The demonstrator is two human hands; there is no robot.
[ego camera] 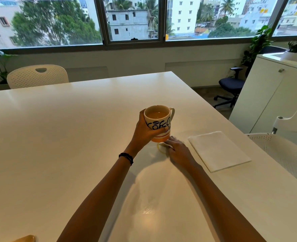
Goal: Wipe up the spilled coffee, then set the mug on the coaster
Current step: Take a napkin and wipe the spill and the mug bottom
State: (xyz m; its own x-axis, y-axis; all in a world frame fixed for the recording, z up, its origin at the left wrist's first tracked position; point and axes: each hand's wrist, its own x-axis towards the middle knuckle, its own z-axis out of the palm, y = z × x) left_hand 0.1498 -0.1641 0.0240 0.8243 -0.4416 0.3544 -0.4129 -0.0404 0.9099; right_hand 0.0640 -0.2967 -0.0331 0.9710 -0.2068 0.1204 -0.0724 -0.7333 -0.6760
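A: What's here, counted?
B: One table (57, 137), one folded napkin (219, 151) right of the right hand (177, 147), and one mug (159, 123). The left hand (144, 130) grips its body, holding it just above the tabletop.
A: The spill?
B: One coffee ring (160, 149), directly beneath the mug. The right hand is nearer, its flat fingers pressing a tissue scrap (167, 144) onto it.
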